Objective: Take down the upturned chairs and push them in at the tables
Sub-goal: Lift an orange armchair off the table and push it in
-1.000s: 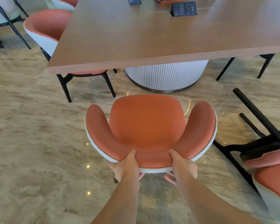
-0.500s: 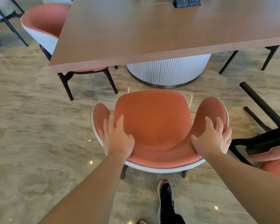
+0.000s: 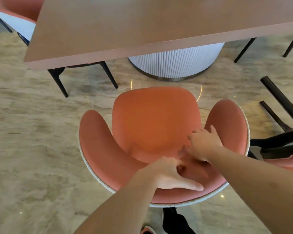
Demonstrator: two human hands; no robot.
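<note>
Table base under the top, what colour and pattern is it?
The table base is white with vertical ribs, seen in the head view.

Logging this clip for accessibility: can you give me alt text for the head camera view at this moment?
An upright orange chair stands on the stone floor short of a wooden table, not yet pushed in, with the person's left hand and right hand on its cushion where seat meets backrest. A second chair lies tipped over at the right edge.

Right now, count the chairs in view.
4: front chair upright; left chair pushed in at the table corner; tipped chair at right; far-right chair, only legs showing beyond the table. Others may be hidden.
</note>
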